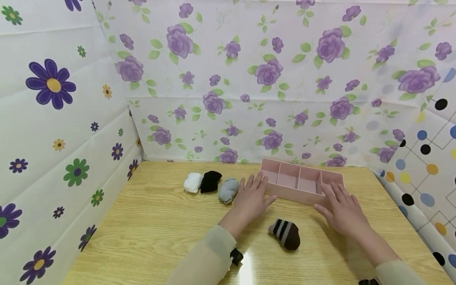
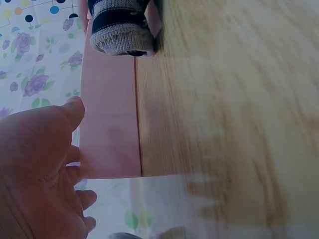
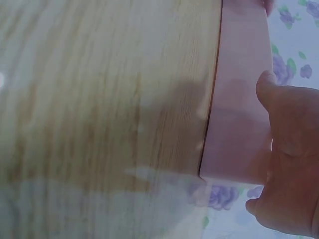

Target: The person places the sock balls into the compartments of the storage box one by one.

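Observation:
A pink divided box (image 1: 295, 193) lies near the back of the table, its several compartments facing up with nothing in them. My left hand (image 1: 250, 198) is at the box's left end, fingers extended and thumb spread toward its front wall. At the opposite end, my right hand (image 1: 342, 211) reaches its extended fingers over the right corner. Nearer to me, between the forearms, lies a rolled dark brown sock (image 1: 286, 234) with grey and black stripes. A rolled grey sock (image 1: 228, 190) sits just left of my left hand.
Left of the grey sock are a black bundled sock (image 1: 211, 181) and a white one (image 1: 193, 182), side by side. The wooden table (image 1: 153, 225) ends at a flowered cloth wall (image 1: 221, 79) behind, with patterned cloth on both sides.

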### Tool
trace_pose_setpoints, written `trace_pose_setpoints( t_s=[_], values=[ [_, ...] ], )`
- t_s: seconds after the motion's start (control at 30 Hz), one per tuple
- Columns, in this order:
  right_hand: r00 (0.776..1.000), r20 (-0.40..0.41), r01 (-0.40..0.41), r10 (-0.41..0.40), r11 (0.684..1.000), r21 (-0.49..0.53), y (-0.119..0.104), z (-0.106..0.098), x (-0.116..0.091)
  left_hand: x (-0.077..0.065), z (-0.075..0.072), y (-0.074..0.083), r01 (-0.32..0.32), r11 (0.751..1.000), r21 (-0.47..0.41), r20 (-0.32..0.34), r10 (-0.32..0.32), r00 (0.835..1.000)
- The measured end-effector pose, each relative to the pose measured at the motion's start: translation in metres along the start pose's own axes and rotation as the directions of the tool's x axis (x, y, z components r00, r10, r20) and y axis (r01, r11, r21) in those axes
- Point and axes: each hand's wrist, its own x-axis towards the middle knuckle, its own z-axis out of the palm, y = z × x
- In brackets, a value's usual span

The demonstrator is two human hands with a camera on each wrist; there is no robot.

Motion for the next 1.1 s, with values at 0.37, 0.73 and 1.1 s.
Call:
trace_pose_setpoints(
  t_s=[0.37, 0.73, 1.1],
  values=[
    [0.999, 0.029, 0.021, -0.022, 0.999, 0.039, -0.005, -0.001, 0.014, -0.008, -0.002, -0.009, 0.01, 1.0, 0.001, -0.021, -0.01, 1.0],
    [0.998, 0.053, 0.026, -0.028, 0.999, 0.034, -0.009, -0.001, 0.03, -0.013, -0.006, -0.014, 0.026, 0.999, -0.032, -0.021, -0.027, 0.999],
    [0.997, 0.055, 0.06, -0.063, 0.997, 0.056, -0.016, 0.001, 0.04, -0.024, -0.01, -0.022, 0.033, 0.999, -0.016, -0.03, -0.034, 0.999]
  ],
)
